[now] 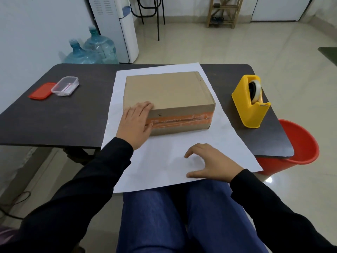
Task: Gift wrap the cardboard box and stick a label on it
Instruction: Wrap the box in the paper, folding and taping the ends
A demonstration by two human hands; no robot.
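The cardboard box (167,90) lies closed in the middle of a white paper sheet (164,161) spread on the dark desk (73,115). A band of orange tape runs along the side of the box nearest the person. The left grip (135,123), a bare hand, rests on the box's near left corner. Its fingers are straight and together over the top edge, and it pinches nothing. The right grip (211,163) is spread, its fingertips touching the paper where the sheet overhangs the desk above the lap.

A yellow tape dispenser (249,106) stands on the desk right of the box, off the paper. At the left sits a clear container (65,86), touching its red lid (42,90). A red bucket (299,143) stands on the floor by the desk's right corner.
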